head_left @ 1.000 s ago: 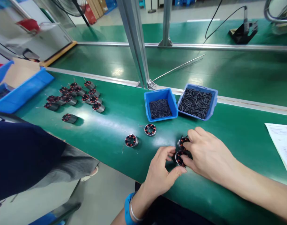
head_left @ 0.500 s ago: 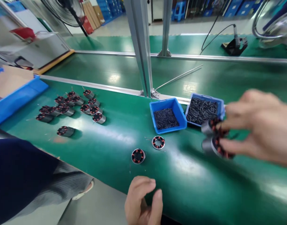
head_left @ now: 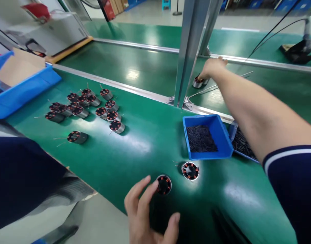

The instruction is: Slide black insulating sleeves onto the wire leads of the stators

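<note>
My left hand (head_left: 147, 213) has its fingers spread, with the fingertips close beside a motor stator (head_left: 164, 185) standing on the green table; whether they touch it I cannot tell. A second stator (head_left: 190, 170), with copper windings and thin wire ends, stands just right of it. My right hand (head_left: 213, 69) reaches over the metal rail to the far green surface, its fingers on two motor stators (head_left: 197, 82) that are partly hidden by the hand. Several more stators (head_left: 80, 111) stand grouped at the left of the table, and one stator (head_left: 78, 137) is apart in front of them.
A blue bin (head_left: 222, 137) holds small black pieces; a second bin (head_left: 243, 144) is partly behind my right forearm. An upright metal post (head_left: 189, 51) rises from the rail near a thin rod (head_left: 221, 86). A person's dark clothing (head_left: 23, 186) is at the left.
My right hand has carried the two stators from above the table's right side over the rail to the far surface. My left hand has opened wider and come nearer the front stator. The view has shifted.
</note>
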A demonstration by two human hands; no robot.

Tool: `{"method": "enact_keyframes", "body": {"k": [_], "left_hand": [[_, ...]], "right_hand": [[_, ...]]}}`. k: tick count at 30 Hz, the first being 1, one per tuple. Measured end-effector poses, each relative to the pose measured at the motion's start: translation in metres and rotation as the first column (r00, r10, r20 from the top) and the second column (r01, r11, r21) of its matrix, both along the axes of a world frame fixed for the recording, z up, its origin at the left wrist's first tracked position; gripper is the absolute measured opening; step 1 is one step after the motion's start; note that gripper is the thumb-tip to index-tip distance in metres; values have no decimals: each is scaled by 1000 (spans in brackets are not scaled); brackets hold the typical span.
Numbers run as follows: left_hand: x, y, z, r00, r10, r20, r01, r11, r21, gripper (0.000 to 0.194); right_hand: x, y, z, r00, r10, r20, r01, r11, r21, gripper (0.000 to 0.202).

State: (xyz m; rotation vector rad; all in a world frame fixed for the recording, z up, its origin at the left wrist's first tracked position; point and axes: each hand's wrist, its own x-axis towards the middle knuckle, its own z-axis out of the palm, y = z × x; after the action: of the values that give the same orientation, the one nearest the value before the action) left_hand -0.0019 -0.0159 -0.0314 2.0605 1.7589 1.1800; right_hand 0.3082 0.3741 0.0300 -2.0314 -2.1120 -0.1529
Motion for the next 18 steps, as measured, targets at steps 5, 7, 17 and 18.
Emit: {"method": "enact_keyframes", "body": {"k": [5,7,17,18], "left_hand": [[8,34,38,892,-403,-205,331,892,-309,64],[23,42,47,829,-449,-333,345,880,-327,58],[67,-1,25,728,-623,-286,540,778,-321,36],[70,-10,21,774,-601,-198,531,787,-313,38]], "right_hand": [[2,-66,56,983,-66,174,94,982,-161,89],[-2,-128,79,982,32,185,-8,991,-133,83],[-26,-375,2,808,223,-545,-495,757,-426,36],[-28,-379,-8,794,147,-590,-481,746,-461,37]]}}
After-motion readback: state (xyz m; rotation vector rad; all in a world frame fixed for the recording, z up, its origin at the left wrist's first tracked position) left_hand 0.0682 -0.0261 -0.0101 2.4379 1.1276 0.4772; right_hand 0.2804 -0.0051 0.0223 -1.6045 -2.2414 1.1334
